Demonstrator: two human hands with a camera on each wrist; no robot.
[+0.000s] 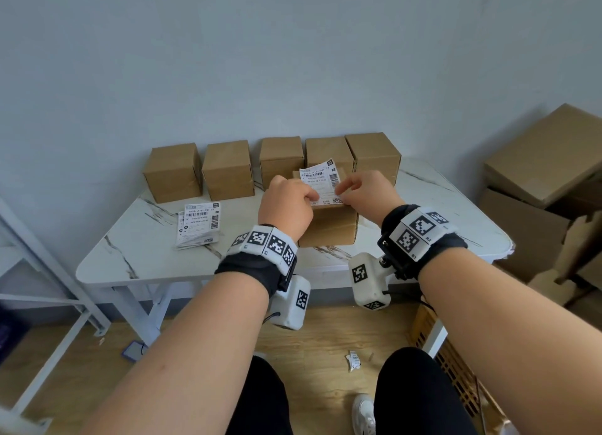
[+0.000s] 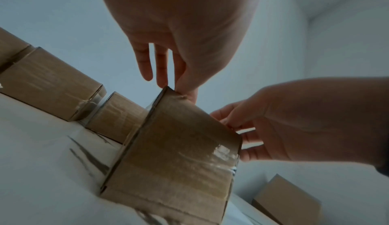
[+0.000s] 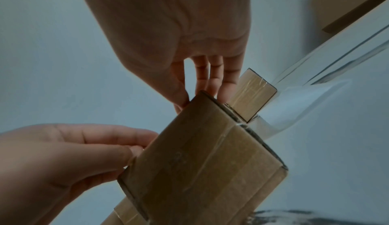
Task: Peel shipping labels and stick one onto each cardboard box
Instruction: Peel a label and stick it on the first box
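Observation:
A small cardboard box (image 1: 329,229) stands at the middle of the marble table (image 1: 136,239), in front of a row of several like boxes (image 1: 228,170). A white shipping label (image 1: 321,180) lies over its top, its far edge still raised. My left hand (image 1: 311,197) pinches the label's near left part and my right hand (image 1: 341,191) pinches its right edge. From the wrist views the label is hidden; the left hand (image 2: 179,85) and right hand (image 3: 202,93) fingertips meet the top edge of the box (image 2: 179,145) (image 3: 200,162).
A stack of unpeeled labels (image 1: 198,224) lies on the table left of the box. Large cardboard cartons (image 1: 537,180) are piled at the right. A white metal rack (image 1: 49,271) stands at the left. Below are a yellow crate (image 1: 430,333) and a paper scrap (image 1: 353,360).

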